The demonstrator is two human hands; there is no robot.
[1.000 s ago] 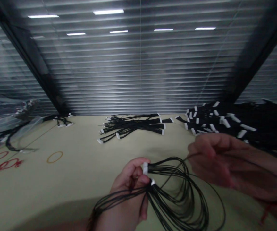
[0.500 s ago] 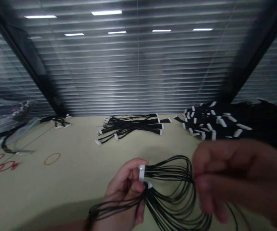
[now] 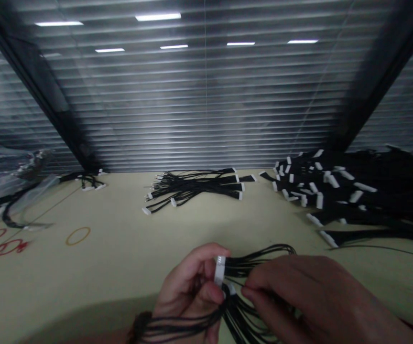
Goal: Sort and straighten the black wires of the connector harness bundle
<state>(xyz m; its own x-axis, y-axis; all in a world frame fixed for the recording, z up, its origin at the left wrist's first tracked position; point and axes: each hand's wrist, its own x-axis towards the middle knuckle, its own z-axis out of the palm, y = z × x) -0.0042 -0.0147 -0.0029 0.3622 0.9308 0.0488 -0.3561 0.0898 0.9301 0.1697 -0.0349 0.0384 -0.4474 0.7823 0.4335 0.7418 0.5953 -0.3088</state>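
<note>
Hands work close together at the lower centre of the view. The left hand point(image 3: 188, 291) is curled, with thumb and fingers pinching a white plastic connector point(image 3: 220, 270) upright at the head of a bundle of thin black wires point(image 3: 260, 260). A second white connector point(image 3: 231, 288) sits just below the first, partly hidden by the left thumb. The wires fan out to the right of the connectors, and another length runs left across the left palm and out past the wrist. The right hand point(image 3: 299, 298) comes in from the right, its fingertips point(image 3: 249, 291) drawn together among the wires just beside the connectors; whether they close on a wire cannot be told from this view. For good handling, keep a firm pinch on the connector body, not on the wires, so that no pull reaches the joints, and separate the wires with light fingertip contact. Beyond the hands lies a pale yellow-green mat point(image 3: 120, 253) marked with an orange ring point(image 3: 78, 236) and red loops point(image 3: 2, 248). A large heap of black wired connectors point(image 3: 350, 196) lies to the right, a smaller bunch point(image 3: 195, 186) lies ahead, and a few wires point(image 3: 90, 181) lie beside a clear plastic bag point(image 3: 9, 181) at left. Slatted blinds point(image 3: 206, 95) close the far side.
</note>
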